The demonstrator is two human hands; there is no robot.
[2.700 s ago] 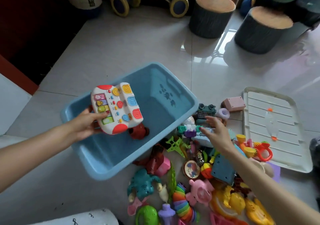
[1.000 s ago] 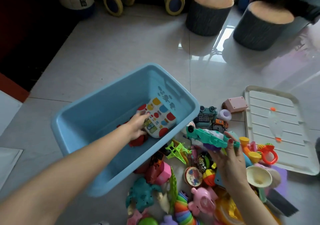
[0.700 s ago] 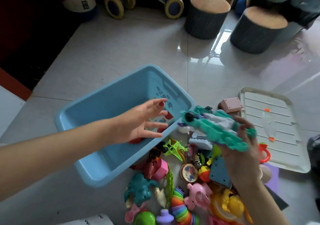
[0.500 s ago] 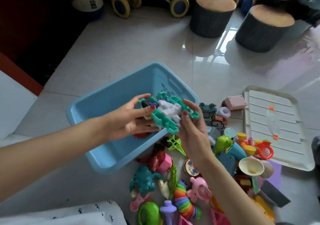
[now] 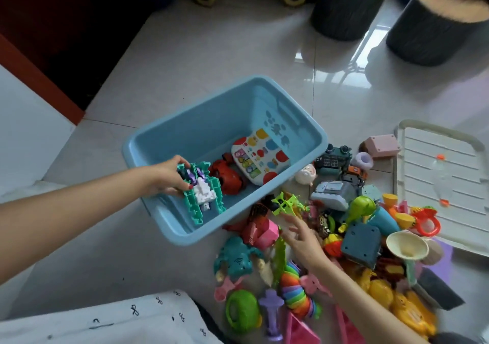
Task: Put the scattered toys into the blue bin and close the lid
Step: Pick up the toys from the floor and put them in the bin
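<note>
Teal block toy over bin rim

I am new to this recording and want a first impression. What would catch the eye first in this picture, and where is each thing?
The blue bin stands open in the middle of the floor, and the left hand holds a teal and white block toy inside its near end, beside a red toy and a white button keyboard toy. To the right of the bin lies a bright heap of scattered toys, over which the right hand reaches with spread fingers. The white lid lies at the far right.
</note>
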